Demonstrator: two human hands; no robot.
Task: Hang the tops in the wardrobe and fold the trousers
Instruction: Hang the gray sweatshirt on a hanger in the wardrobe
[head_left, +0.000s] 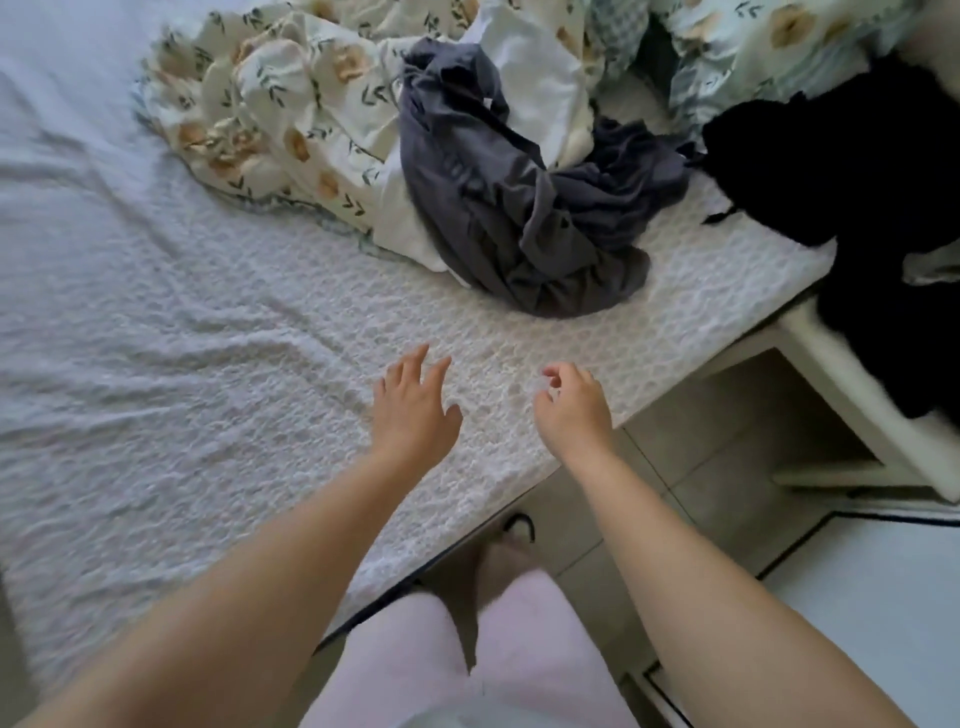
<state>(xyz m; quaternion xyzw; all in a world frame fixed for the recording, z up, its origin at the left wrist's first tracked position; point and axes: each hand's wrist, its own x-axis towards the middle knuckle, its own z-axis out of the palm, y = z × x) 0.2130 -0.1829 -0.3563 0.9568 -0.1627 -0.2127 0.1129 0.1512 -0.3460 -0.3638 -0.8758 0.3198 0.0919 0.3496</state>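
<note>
A crumpled grey garment (524, 208) lies on the white bed (182, 338) near its right edge. Behind it sits a white piece of clothing (535, 88), partly tucked under the grey one. A black garment (878, 208) hangs over the bed's far right corner. My left hand (413, 408) hovers over the bedcover below the grey garment, fingers spread, holding nothing. My right hand (574, 405) is beside it near the bed's edge, fingers loosely curled and empty. Both hands are well short of the clothes.
A bunched floral duvet (280, 119) lies at the back of the bed, left of the grey garment. A floral pillow (769, 41) sits at the back right. Tiled floor (727, 415) and a white bed frame leg (852, 395) show to the right.
</note>
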